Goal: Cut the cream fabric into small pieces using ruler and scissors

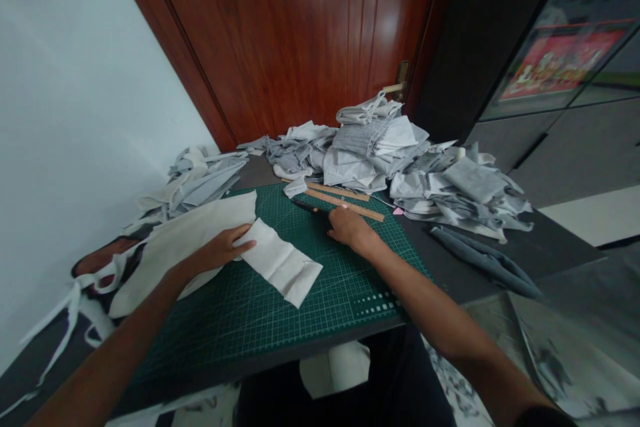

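My left hand (235, 243) pinches the near-left end of a white fabric strip (285, 263), thumb on top. The strip slants across the green cutting mat (210, 327) and has creases near its far end. Under and beside my left hand lies a larger cream fabric piece (200, 223). My right hand (347, 225) is closed round the dark handles of a pair of scissors (307, 207), whose blades point left over the mat; the fingers partly hide the handles. Just beyond it, two wooden rulers (367, 212) lie on the mat, with a small white scrap (296, 187) at their left.
Heaps of grey and white fabric (375, 140) line the back of the table, with another heap (460, 187) at right and cloth strips (75, 297) at left. A rolled grey cloth (480, 257) lies near the right edge. A wooden door (295, 33) stands behind.
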The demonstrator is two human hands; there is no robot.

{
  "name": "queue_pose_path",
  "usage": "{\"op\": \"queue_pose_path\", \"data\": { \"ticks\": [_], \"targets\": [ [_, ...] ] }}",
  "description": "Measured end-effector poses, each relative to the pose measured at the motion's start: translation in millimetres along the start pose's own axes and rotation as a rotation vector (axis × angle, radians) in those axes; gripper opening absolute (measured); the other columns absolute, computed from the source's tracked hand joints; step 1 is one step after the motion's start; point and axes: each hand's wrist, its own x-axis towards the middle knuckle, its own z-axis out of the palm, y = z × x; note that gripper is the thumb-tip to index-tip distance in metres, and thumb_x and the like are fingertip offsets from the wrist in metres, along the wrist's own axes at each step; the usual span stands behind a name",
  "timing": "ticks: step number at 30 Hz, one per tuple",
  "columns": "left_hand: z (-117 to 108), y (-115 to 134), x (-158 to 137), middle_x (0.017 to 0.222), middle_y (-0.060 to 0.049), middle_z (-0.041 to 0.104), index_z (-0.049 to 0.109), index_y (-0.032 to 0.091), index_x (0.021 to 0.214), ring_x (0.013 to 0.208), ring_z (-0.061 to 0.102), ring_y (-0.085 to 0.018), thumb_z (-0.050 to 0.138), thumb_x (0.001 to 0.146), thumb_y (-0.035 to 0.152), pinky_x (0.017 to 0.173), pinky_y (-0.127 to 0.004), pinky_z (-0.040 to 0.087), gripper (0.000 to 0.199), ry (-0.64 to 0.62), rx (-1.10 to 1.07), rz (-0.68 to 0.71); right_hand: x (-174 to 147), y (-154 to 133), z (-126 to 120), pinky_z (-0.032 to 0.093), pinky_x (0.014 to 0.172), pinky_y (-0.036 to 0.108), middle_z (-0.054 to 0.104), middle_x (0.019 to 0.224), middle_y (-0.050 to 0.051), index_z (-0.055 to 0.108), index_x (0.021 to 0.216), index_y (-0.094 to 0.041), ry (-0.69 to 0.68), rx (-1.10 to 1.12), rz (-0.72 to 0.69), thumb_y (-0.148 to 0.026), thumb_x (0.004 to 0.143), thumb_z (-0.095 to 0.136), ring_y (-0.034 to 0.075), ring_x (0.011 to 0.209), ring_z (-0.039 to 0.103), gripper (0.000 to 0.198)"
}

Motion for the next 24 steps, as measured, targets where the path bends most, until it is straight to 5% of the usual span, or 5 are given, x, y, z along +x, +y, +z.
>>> {"op": "queue_pose_path", "data": {
  "ticks": [9,11,16,19,24],
  "targets": [
    [54,66,51,0.121,-0.011,0.076,0.063,0.02,0.128,0.108,0.073,-0.03,0.06,0.091,0.055,0.091,-0.04,0.058,0.051,-0.019,-0.198,0.211,-1,5,5,0.053,0.1,0.034,0.069,0.13,0.028,0.071,0.126,-0.003,0.03,0.041,-0.006,-0.026,0.092,0.074,0.032,0.122,0.068,0.041],
    [72,74,56,0.113,-0.009,0.077,0.06,0.02,0.13,0.101,0.073,-0.028,0.057,0.095,0.048,0.09,-0.039,0.057,0.045,0.084,-0.198,0.21,2,13,4,0.051,0.102,0.032,0.071,0.127,0.024,0.074,0.12,-0.005,0.053,0.055,-0.017,-0.026,0.092,0.075,0.03,0.121,0.068,0.035],
    [88,89,47,0.134,-0.015,0.065,0.057,0.016,0.134,0.128,0.056,-0.031,0.058,0.096,0.033,0.114,-0.049,0.042,0.041,0.419,0.012,0.355,11,51,-5,0.049,0.098,0.029,0.074,0.121,0.015,0.075,0.12,-0.014,0.166,0.104,-0.004,-0.034,0.107,0.054,0.022,0.113,0.069,0.031],
    [85,99,34,0.136,-0.013,0.064,0.059,0.019,0.134,0.13,0.053,-0.03,0.054,0.1,0.028,0.114,-0.05,0.04,0.036,0.356,0.117,0.476,14,73,-4,0.047,0.103,0.033,0.07,0.129,0.02,0.07,0.128,-0.011,0.229,0.088,0.091,-0.036,0.105,0.056,0.026,0.121,0.065,0.037],
    [91,116,28,0.136,-0.011,0.065,0.063,0.02,0.133,0.13,0.055,-0.029,0.05,0.101,0.021,0.113,-0.049,0.042,0.035,0.12,0.181,0.602,18,86,8,0.048,0.102,0.033,0.074,0.122,0.02,0.075,0.117,-0.01,0.068,0.06,0.175,-0.048,0.102,0.061,0.029,0.12,0.067,0.044]
  ]
}}
